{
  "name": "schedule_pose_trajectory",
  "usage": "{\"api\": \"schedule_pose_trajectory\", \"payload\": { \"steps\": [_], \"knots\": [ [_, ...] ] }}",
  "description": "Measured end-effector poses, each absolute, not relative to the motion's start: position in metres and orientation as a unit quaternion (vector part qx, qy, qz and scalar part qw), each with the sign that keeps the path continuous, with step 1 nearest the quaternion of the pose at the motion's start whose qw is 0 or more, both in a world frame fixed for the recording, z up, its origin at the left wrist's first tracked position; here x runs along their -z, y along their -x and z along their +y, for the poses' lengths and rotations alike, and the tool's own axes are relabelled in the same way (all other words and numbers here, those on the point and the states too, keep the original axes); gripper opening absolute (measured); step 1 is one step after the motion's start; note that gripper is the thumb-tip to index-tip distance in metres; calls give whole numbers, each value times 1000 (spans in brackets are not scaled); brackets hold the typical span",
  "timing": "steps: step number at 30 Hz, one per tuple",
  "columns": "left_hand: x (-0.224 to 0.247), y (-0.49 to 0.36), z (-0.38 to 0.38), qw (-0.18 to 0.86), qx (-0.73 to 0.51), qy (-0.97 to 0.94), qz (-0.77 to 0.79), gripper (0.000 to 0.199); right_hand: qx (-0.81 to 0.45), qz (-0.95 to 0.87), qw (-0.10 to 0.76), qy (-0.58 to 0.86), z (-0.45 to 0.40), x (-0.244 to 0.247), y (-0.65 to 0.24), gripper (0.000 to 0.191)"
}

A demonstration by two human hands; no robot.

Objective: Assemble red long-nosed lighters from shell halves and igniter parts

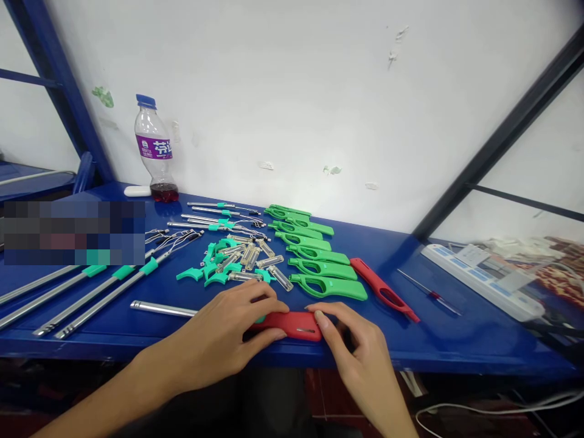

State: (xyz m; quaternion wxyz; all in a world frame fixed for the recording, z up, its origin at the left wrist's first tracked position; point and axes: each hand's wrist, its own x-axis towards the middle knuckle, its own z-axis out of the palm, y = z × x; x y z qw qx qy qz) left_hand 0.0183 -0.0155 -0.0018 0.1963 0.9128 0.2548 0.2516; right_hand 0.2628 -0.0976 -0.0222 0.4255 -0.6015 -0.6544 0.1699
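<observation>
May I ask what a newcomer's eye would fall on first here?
Probably the row of bright green handles, right of centre on the blue table. Next comes the red handle at the front, in the grip of the left hand, with the right hand touching its right end. At the back left stands a purple-labelled bottle.

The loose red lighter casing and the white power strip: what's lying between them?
In the head view, a slim screwdriver lies on the blue tabletop between the red lighter casing and the power strip.
</observation>
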Motion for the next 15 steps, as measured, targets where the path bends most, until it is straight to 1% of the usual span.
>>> {"api": "schedule_pose_trajectory", "payload": {
  "steps": [15],
  "knots": [
    [0, -19, -16, 203, -248, -912, 255, 20, -162, -666, 409, 602, -98, 19, -262, 27]
  ]
}}
